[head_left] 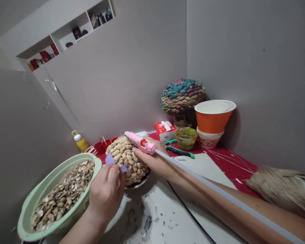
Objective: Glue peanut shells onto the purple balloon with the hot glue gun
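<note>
Pink glue gun (139,141) grasped, the right hand (154,162) touches the peanut-covered dome (124,154) mid-frame; left hand (106,189) bunched, contents hidden: apparently gluing, next calling for careful placement.

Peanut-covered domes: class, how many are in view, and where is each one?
2. The tan-and-lilac dome is at the person's hands, touching the right hand; the multicoloured dome stands at the back, left of the orange bucket.

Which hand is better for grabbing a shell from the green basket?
Probably the left hand: it's nearer the basket, while the right hand is farther off, holding the glue gun.
</note>
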Demonstrator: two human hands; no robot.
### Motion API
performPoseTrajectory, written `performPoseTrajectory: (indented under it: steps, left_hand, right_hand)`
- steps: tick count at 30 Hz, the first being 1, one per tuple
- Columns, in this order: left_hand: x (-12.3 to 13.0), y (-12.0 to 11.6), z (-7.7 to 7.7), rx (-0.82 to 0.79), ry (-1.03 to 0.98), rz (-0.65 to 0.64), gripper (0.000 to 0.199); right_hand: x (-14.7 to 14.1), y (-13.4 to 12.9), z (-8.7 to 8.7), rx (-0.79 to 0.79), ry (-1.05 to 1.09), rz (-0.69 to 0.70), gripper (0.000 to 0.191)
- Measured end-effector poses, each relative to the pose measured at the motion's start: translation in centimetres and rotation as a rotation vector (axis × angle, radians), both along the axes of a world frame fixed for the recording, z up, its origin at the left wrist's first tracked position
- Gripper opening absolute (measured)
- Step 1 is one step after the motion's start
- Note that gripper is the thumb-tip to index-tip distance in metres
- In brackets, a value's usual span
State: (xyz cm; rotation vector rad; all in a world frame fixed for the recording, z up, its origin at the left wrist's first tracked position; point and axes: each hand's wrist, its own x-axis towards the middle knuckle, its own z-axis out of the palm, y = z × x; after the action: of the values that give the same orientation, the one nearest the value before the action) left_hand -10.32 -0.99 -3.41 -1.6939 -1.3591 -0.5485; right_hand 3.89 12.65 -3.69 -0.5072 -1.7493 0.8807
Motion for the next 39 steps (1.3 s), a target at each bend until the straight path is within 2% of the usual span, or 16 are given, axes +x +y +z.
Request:
performPoseTrajectory:
  steps: [10,14,20,28,35,39]
  left_hand:
    - [0.7,1.3,-0.4,0.009,0.041,0.067,0.012]
    - [1.2,1.2,-0.4,-0.069,-0.107,0.04,0.008]
    - [1.2,0.6,0.0,-0.19,-0.42,-0.087,0.008]
    - [1.4,0.4,0.0,-0.24,-0.771,-0.099,0.009]
    - [1.6,0.3,0.1,-0.209,-0.783,-0.076,0.008]
    - [1.4,0.4,-0.2,-0.216,-0.864,-0.089,0.01]
  right_hand:
    - [0.1,0.2,0.0,0.035,0.001,-0.03,0.018]
    - [0.0,0.4,-0.1,0.05,-0.007,-0.037,0.018]
    - [0.3,0.1,0.3,0.067,-0.01,-0.03,0.019]
    - [0.3,0.1,0.4,0.066,-0.008,0.0,0.02]
    - [0.4,0.0,0.4,0.038,-0.014,0.03,0.018]
    - [0.4,0.0,0.5,0.048,-0.016,0.016,0.019]
